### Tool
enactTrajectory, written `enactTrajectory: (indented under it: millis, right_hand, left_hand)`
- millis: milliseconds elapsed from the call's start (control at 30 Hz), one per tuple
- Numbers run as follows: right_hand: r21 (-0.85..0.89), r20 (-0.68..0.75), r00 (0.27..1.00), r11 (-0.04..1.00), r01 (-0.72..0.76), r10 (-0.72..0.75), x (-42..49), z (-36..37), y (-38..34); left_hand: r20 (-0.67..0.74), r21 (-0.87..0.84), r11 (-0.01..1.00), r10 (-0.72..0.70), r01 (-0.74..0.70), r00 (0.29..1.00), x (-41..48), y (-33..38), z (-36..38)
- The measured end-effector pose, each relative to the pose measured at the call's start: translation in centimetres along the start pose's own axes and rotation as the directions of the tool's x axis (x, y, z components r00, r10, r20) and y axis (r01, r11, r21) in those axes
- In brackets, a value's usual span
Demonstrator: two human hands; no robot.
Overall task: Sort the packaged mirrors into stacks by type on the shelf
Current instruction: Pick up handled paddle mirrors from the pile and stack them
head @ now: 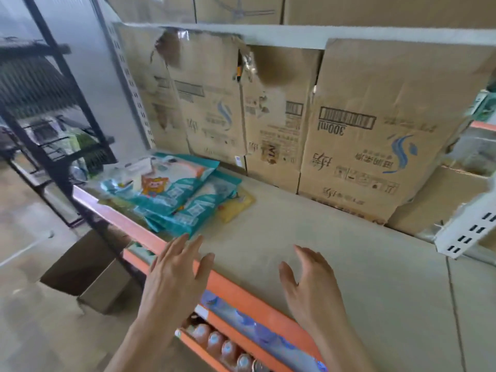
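Observation:
A loose pile of flat teal packages [171,194] lies at the left end of the beige shelf [308,237], with a yellow package [236,206] sticking out under its right side and a small white packet [131,167] on top at the back. My left hand [177,269] hovers over the shelf's orange front edge [241,291], just below the pile, fingers straight and spread. Over the bare shelf to the right, my right hand [311,280] is also flat and holds nothing.
Worn cardboard boxes [362,135] line the back of the shelf under an upper shelf board [268,33]. A lower shelf holds bottles [222,345]. An open carton [88,269] sits on the floor at left beside a black wire rack [53,130].

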State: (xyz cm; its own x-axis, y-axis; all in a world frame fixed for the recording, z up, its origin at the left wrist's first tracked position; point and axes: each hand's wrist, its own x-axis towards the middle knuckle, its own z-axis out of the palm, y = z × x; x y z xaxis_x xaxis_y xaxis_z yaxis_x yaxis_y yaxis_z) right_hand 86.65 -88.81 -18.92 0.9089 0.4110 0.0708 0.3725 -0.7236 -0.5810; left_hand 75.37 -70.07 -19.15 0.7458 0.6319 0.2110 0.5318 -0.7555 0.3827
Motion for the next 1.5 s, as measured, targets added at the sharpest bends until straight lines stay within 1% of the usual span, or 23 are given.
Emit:
enactTrajectory:
  millis: [67,167,367,467,600,733,800,900,1000,1133,1200,1267,1400,1500]
  right_hand:
    - [-0.009,-0.006,1.000,1.000,0.004,-0.004,0.0,1.0,-2.0]
    - [-0.005,-0.055,0.998,1.000,0.027,-0.027,0.0,2.4,-4.7]
    - [0.033,-0.050,0.994,0.995,0.099,-0.097,0.3,3.9,-8.5]
    - [0.048,-0.050,0.991,0.991,0.125,-0.123,0.4,4.9,-9.7]
    - [0.061,-0.029,0.991,0.990,0.130,-0.129,1.1,6.8,-10.9]
    - [0.087,-0.023,0.987,0.983,0.163,-0.162,2.5,8.4,-12.4]
    - [0.091,-0.029,0.984,0.979,0.180,-0.178,3.4,9.1,-13.2]
    - [0.082,-0.039,0.981,0.978,0.191,-0.189,5.0,10.3,-14.4]
    - [0.082,-0.053,0.980,0.977,0.196,-0.192,6.9,11.7,-15.6]
    - [0.087,-0.063,0.982,0.980,0.181,-0.176,9.8,13.3,-17.3]
    - [0.084,-0.086,0.981,0.980,0.179,-0.172,11.2,14.0,-18.3]
    - [0.083,-0.097,0.980,0.979,0.185,-0.177,12.6,14.6,-19.5]
    - [0.112,-0.079,0.976,0.971,0.210,-0.202,14.8,15.8,-21.6]
    - [0.114,-0.065,0.973,0.967,0.226,-0.220,15.6,16.6,-22.6]
  left_hand:
    - [-0.028,-0.009,1.000,-0.010,0.010,1.000,0.5,-3.0,-0.9]
    - [-0.056,0.019,0.999,-0.030,0.031,0.998,0.9,-6.4,-2.3]
    - [-0.049,0.081,0.995,-0.047,0.051,0.998,1.5,-10.3,-4.0]
    - [-0.065,0.075,0.996,-0.036,0.041,0.997,1.9,-12.2,-4.4]
    - [-0.075,0.082,0.995,-0.056,0.062,0.996,2.8,-14.8,-4.9]
    - [-0.140,0.021,0.996,-0.088,0.092,0.986,3.5,-16.5,-5.7]
    - [-0.154,0.017,0.994,-0.101,0.105,0.983,4.2,-17.2,-5.9]
    - [-0.114,0.017,0.990,-0.137,0.140,0.984,6.1,-18.4,-6.1]
    - [-0.068,0.053,0.992,-0.110,0.114,0.992,8.8,-19.5,-6.0]
    - [-0.065,0.086,0.995,-0.053,0.058,0.996,13.1,-20.6,-5.9]
    - [-0.023,0.073,0.996,-0.049,0.050,0.999,15.1,-21.0,-5.9]
    - [-0.010,0.042,0.998,-0.056,0.056,0.998,17.0,-21.6,-5.9]
    - [0.028,0.013,0.999,-0.039,0.038,0.999,20.3,-22.5,-6.0]
    - [0.046,-0.041,0.998,-0.052,0.054,0.998,22.3,-22.9,-6.1]
